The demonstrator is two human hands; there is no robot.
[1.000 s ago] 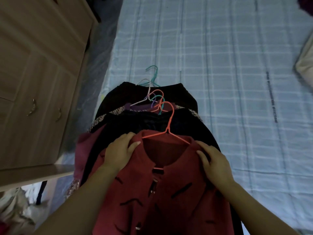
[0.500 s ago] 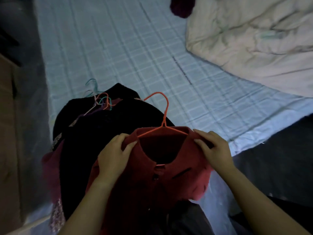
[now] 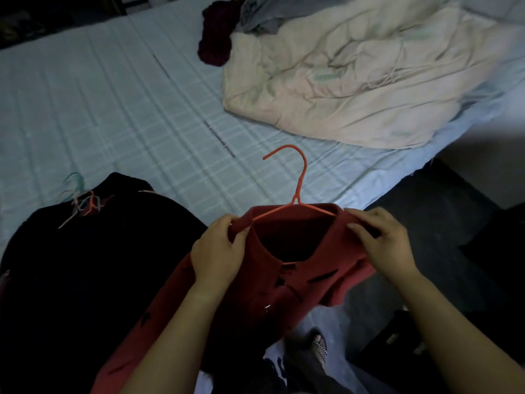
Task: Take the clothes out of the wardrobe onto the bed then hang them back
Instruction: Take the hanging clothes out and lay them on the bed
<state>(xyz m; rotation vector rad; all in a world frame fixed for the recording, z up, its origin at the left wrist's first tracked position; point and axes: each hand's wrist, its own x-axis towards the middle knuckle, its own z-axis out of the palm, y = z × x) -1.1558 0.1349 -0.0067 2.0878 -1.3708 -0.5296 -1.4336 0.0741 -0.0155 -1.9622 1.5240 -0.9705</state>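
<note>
Shoulders of the red shirt [image 3: 332, 260] are pinched in each grip, left hand [image 3: 217, 251] and right hand [image 3: 383, 245]; at nine o'clock the dark pile [image 3: 85, 280] shows no detail.

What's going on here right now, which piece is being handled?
A person grips a red shirt by its shoulders, left hand on one side and right hand on the other. It sits on an orange hanger, held up near the edge of the bed. A pile of dark clothes on coloured hangers lies on the bed to the left, with a crumpled cream quilt farther back.
</note>
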